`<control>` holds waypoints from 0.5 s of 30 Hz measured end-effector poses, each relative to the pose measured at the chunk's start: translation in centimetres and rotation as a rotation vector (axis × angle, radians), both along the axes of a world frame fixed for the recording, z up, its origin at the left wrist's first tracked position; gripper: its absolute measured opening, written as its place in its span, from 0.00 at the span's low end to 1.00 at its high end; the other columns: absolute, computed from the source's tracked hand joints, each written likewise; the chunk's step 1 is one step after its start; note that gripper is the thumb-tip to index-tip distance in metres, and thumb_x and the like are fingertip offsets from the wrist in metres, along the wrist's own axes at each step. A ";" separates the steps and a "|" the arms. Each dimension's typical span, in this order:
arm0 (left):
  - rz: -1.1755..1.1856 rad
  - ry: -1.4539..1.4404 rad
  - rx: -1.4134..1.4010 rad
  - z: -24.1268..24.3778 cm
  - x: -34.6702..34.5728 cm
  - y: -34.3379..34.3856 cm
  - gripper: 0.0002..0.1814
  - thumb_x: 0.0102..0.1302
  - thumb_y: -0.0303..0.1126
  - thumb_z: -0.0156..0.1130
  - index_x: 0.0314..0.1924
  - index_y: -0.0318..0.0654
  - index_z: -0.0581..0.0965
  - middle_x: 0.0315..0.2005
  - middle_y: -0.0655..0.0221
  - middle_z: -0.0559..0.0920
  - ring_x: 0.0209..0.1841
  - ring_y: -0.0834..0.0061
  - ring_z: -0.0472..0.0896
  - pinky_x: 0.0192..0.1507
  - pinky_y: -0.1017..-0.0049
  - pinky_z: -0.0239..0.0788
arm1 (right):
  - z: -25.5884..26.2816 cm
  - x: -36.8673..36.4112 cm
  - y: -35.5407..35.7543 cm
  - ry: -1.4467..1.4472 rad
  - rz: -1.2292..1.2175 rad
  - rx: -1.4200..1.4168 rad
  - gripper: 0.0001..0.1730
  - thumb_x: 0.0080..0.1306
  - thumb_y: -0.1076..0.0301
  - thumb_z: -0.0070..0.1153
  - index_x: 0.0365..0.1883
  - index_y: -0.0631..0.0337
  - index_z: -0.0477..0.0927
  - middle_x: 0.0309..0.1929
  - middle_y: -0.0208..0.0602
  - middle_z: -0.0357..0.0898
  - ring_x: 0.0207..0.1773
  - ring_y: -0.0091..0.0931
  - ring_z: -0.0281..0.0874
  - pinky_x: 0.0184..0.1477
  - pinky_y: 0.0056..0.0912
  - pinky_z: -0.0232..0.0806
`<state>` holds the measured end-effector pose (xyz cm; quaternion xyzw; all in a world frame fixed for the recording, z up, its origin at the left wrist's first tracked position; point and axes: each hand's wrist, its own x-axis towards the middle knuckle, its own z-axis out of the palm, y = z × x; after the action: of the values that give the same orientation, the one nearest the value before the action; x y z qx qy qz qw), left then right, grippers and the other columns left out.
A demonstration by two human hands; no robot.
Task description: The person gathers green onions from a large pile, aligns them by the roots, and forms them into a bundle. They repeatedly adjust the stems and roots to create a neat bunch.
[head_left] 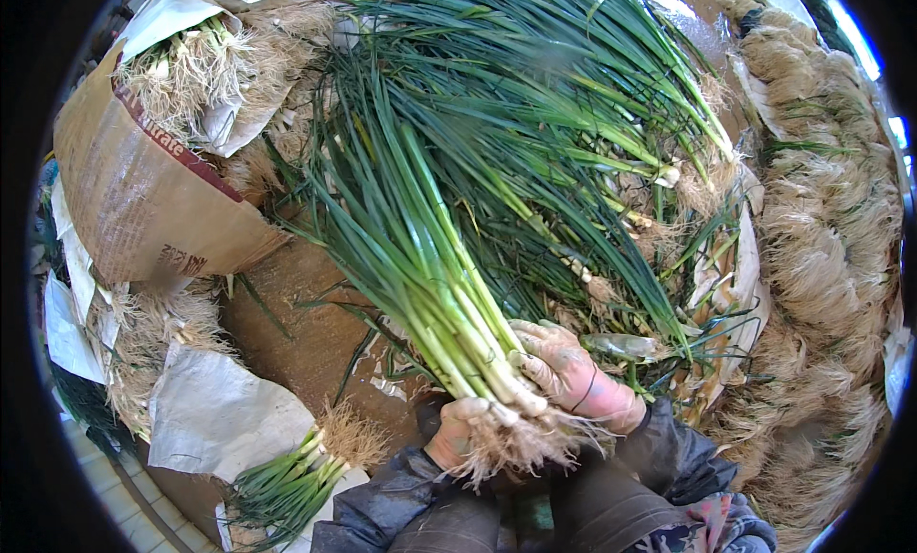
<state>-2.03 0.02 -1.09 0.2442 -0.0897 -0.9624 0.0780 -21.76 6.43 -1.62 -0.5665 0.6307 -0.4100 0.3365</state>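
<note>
Both of my hands, in thin gloves soiled with dirt, grip one bunch of long green onions (458, 302) near its root end. My left hand (458, 428) closes around the white bases from the left, partly hidden by the roots. From the right, my right hand (566, 374) holds the stalks just above the bulbs. Pale roots (509, 445) hang toward my lap, and the green leaves point up and left. Behind them lies a large heap of green onions (501, 109), with roots mostly at its right side.
A printed paper sack (157, 180) stands at left beside rooted bundles (208, 66). Lower left are a pale paper sheet (222, 410) and a small bunch of green plants (294, 481) with roots. Stacked bundles show a wall of roots (817, 231) along the right.
</note>
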 end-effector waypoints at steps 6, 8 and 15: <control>0.218 0.141 0.158 3.2 -3.5 -0.3 0.49 0.43 0.45 0.68 0.66 0.31 0.65 0.51 0.56 0.78 0.50 0.62 0.76 0.58 0.61 0.68 | -1.3 -6.4 -4.8 0.516 -0.419 0.120 0.24 0.61 0.50 0.64 0.47 0.61 0.82 0.45 0.45 0.81 0.46 0.37 0.82 0.52 0.43 0.69; 0.211 0.249 0.150 2.4 -3.3 -0.4 0.41 0.38 0.42 0.67 0.56 0.33 0.70 0.38 0.62 0.80 0.45 0.66 0.76 0.54 0.65 0.66 | -2.9 -8.7 -5.9 0.984 -0.349 0.369 0.23 0.57 0.46 0.66 0.36 0.58 0.84 0.33 0.37 0.82 0.39 0.36 0.82 0.43 0.41 0.68; 0.122 -0.010 -0.001 1.6 -2.1 -1.5 0.38 0.43 0.39 0.65 0.58 0.36 0.70 0.45 0.59 0.80 0.53 0.57 0.77 0.60 0.60 0.71 | -0.7 -8.3 -3.3 0.544 -0.351 0.082 0.21 0.61 0.50 0.66 0.23 0.59 0.80 0.20 0.37 0.77 0.22 0.33 0.77 0.28 0.37 0.68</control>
<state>-4.13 -1.51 0.49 0.2539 -0.0758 -0.9546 0.1361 -30.08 3.17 -2.30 -0.5241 0.8014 -0.2694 0.1022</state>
